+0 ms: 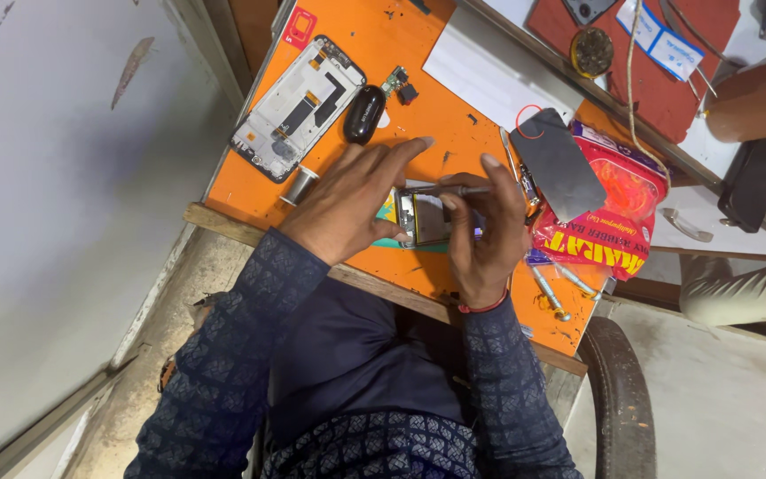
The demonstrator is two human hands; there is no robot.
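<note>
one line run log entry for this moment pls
left hand steadies small phone part | right hand holds screwdriver on it | opened phone frame apart on orange mat

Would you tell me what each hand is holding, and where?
Right hand grips a screwdriver by its handle; left hand steadies the opened phone at its edge.

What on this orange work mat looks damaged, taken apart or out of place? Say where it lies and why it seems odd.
A stripped phone frame lies at the mat's far left corner, its insides bare. A small loose circuit part sits apart beside a black oval object. Between the left hand and right hand is another opened device. Loose screwdrivers lie near the mat's edge.
</note>
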